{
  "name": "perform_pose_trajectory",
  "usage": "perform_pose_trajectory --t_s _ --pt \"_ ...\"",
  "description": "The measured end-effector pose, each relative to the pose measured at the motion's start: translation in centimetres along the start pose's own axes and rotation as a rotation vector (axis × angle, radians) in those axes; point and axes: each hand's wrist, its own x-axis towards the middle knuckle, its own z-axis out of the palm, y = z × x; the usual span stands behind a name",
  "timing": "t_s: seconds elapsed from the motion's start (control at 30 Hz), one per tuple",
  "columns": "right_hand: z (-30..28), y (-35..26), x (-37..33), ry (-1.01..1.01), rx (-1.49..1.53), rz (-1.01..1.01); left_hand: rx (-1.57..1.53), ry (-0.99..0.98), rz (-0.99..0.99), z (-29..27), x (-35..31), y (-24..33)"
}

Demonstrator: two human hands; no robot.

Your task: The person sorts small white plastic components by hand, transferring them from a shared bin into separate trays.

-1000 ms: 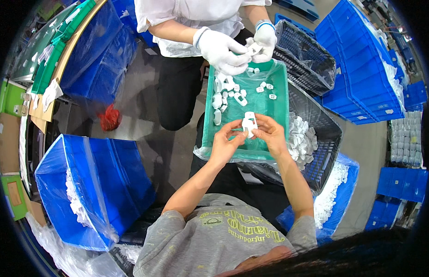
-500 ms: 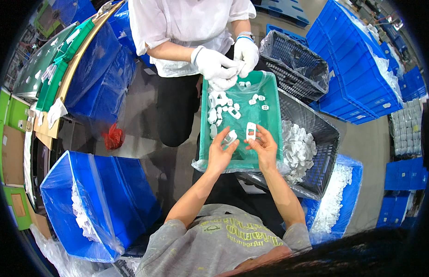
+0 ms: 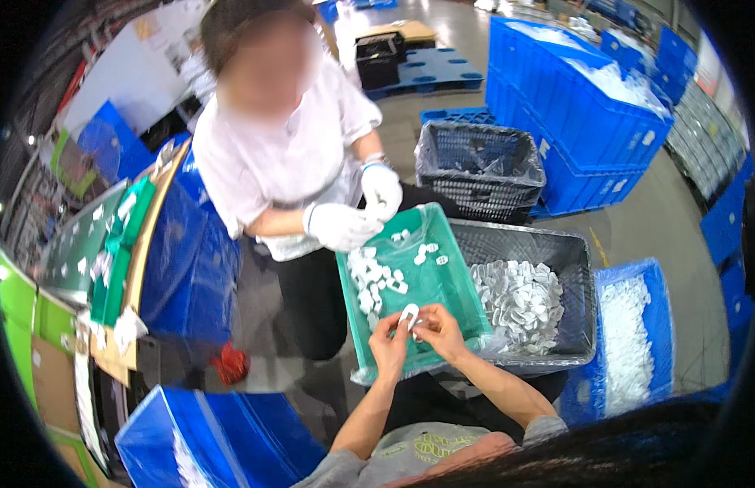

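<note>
Over the near end of a green tray (image 3: 357, 346), my left hand (image 3: 389, 346) and my right hand (image 3: 442, 333) are close together, fingers pinched. Between their fingertips a white plastic loop-shaped frame (image 3: 410, 312) stands up, gripped from both sides. Whether a second piece is tucked behind the fingers cannot be made out. Further up the tray lies a cluster of white plastic parts (image 3: 367, 272), with several small white pieces (image 3: 427, 250) to its right. Across the tray, a person's white-gloved hands (image 3: 345, 224) are held together above the far left edge.
A black crate (image 3: 585, 285) full of flat, pale pieces (image 3: 520, 305) adjoins the tray's right side. Beyond it stand another black crate (image 3: 483, 167) and stacked blue bins (image 3: 556, 106). A blue bin of white parts (image 3: 629, 342) is at right; another blue bin (image 3: 231, 435) is lower left.
My hands were apart, each with a white piece; now they have come together around one visible frame. The view has tilted up and shifted, showing more of the person opposite.
</note>
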Motion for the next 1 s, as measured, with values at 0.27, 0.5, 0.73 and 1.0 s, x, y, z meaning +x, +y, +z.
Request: perform_pose_trajectory --t_s 0.27,0.5,0.73,1.0 --pt "-0.8 1.2 0.2 0.029 0.105 -0.031 0.294 -0.052 0.323 -0.8 0.8 -1.4" --pt "-1.0 1.7 0.3 0.024 0.226 -0.020 -0.220 -0.173 -0.175 -0.3 0.8 0.0" --pt "-0.2 1.6 0.5 0.081 -0.002 -0.065 -0.224 -0.172 -0.303 -0.5 1.9 -0.1" --pt "-0.6 1.2 0.5 0.051 0.046 0.019 -0.235 -0.186 -0.348 -0.5 1.9 0.3"
